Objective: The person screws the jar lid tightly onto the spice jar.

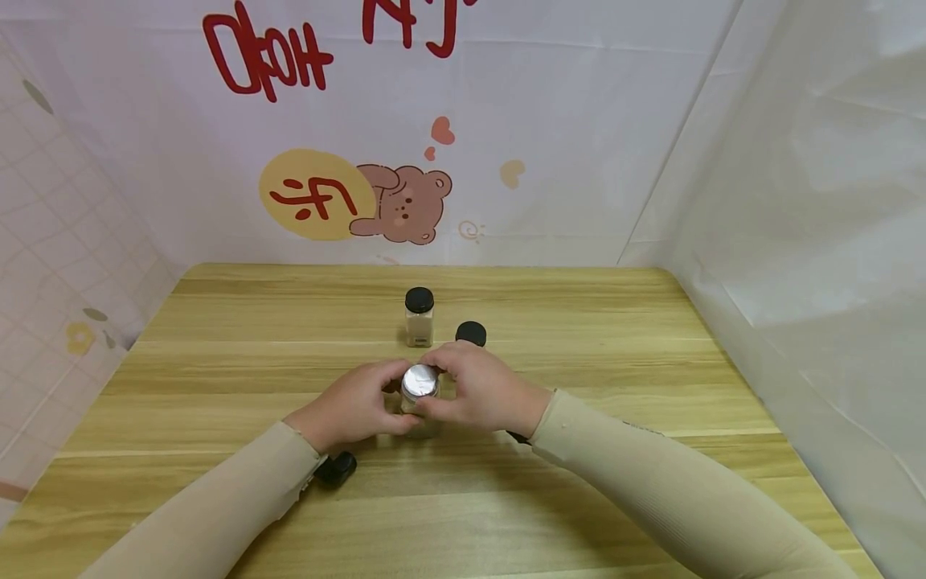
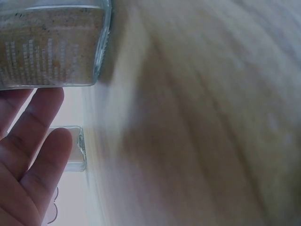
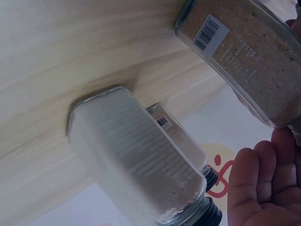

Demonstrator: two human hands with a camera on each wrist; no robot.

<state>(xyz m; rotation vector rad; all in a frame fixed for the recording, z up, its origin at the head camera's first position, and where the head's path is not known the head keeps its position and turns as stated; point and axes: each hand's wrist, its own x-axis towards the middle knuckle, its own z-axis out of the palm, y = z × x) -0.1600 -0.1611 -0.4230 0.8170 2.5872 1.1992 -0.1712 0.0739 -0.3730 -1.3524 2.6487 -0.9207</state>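
Between both hands, near the middle of the table, is a square glass spice jar (image 1: pixel 420 382) with a shiny silver top and no black cap on it. Its brownish contents and printed text show in the left wrist view, and a barcode label in the right wrist view. My left hand (image 1: pixel 354 404) holds the jar from the left, thumb in front and index finger behind. From the right, my right hand (image 1: pixel 488 390) holds it near the top with thumb and index finger. The other fingers of the right hand (image 3: pixel 270 183) stand off the jar.
A black-capped spice jar (image 1: pixel 419 318) stands upright behind the hands. Another jar (image 3: pixel 136 155), pale inside, stands beside the right hand; only its black cap (image 1: pixel 471 333) shows in the head view. The wooden table (image 1: pixel 289 322) meets a printed cloth wall (image 1: pixel 564 201) at the back.
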